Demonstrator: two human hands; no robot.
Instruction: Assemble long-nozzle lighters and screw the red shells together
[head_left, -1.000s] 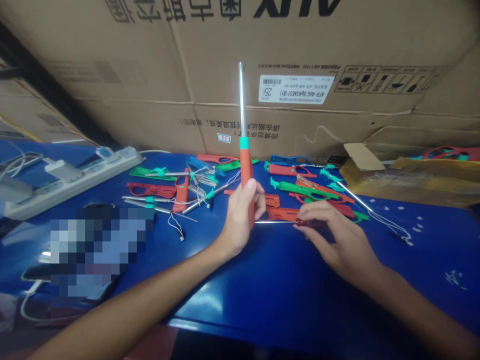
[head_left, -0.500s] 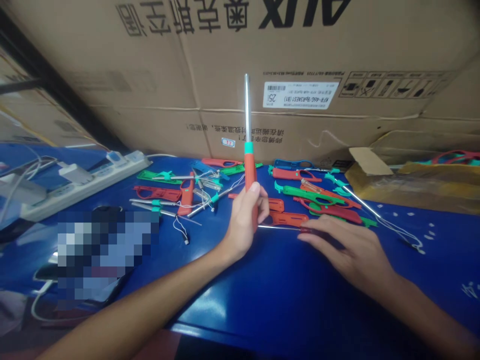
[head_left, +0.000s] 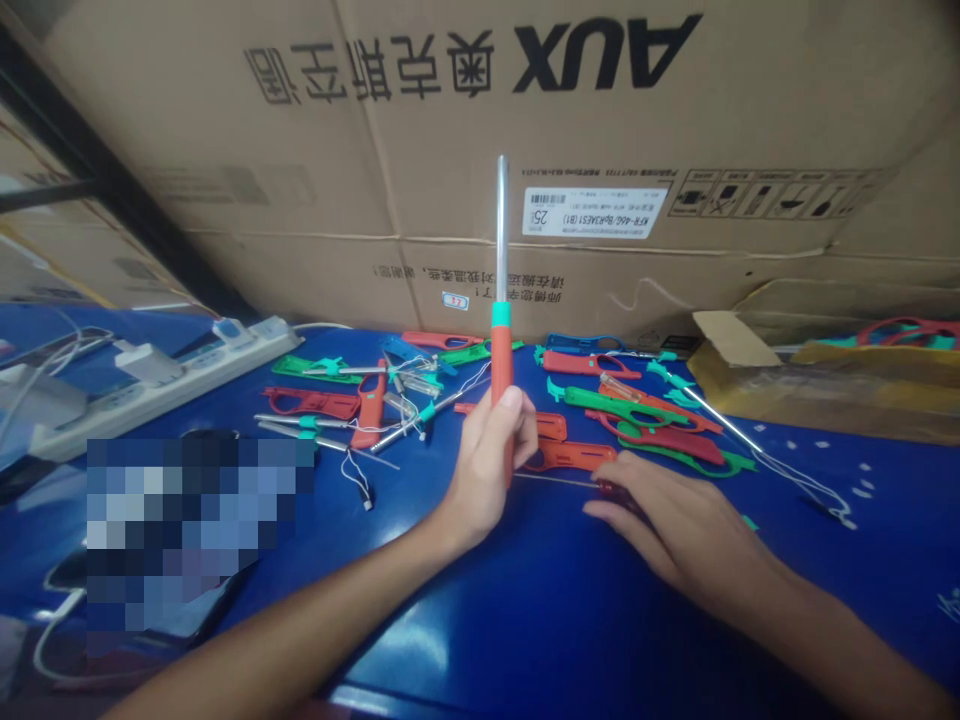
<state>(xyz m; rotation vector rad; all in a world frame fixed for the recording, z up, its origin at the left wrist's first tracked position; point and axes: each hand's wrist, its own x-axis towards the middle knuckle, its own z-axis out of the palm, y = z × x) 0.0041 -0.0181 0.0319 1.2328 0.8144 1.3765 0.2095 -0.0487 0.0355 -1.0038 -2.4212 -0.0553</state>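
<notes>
My left hand (head_left: 491, 465) is wrapped round the orange handle of a long-nosed gas lighter (head_left: 501, 350), held upright with its metal tube pointing up and a teal collar below the tube. In my right hand (head_left: 675, 510) is a screwdriver (head_left: 611, 488) with a dark red handle, its thin shaft lying level and reaching to the lower part of the lighter's handle. Whether the tip sits in a screw is hidden behind the left hand. Behind the hands lie orange handle shells (head_left: 574, 457), and to their right a green handle shell (head_left: 615, 402).
Left on the blue table (head_left: 435, 620) are metal tubes with wires (head_left: 349, 430), a power strip (head_left: 180, 385) and a blurred-out device (head_left: 202, 540). A large cardboard box (head_left: 315, 200) stands behind. An open carton (head_left: 795, 395) with lighter parts sits at the right.
The view has tilted up slightly, so the scene sits lower. Both hands keep their holds; the screwdriver's shaft slants a little more, its tip still at the lighter's handle.
</notes>
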